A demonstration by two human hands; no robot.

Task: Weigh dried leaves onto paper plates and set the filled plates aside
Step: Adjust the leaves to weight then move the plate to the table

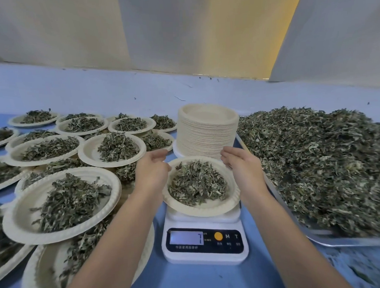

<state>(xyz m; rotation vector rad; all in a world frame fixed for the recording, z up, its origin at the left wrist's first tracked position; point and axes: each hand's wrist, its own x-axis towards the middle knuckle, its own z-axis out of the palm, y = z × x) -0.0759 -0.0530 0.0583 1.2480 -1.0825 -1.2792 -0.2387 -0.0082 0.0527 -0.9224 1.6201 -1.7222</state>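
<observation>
Fingers, left hand (152, 170): loosely curled, thumb and forefinger near the plate's left rim; can't tell if they grip it.
Fingers, right hand (239, 163): gently bent, tips at the plate's far-right rim; hold unclear too.
Table (211, 278): blue top, w/ loose leaf bits scattered on it, esp. near right corner.
Room: pale wall behind, cream sheets hanging above it, a yellow strip between two of them.
Plate on scale (208, 210): cream paper, round w/ crimped rim, sits on the scale's platform btwn both hands.
Leaves on it (197, 184): grey-green, crumpled, heaped in the middle, rim left bare.
Scale (204, 244): white body, dark front panel, lit display showing a 7, orange button beside it.
Empty plate stack (207, 136): tall, just behind the scale.
Filled plates (64, 204): many, left of the scale, overlapping and stacked on one another, each w/ a leaf pile.
Tray (330, 240): metal, right of the scale, heaped w/ bulk dried leaves (325, 160).
</observation>
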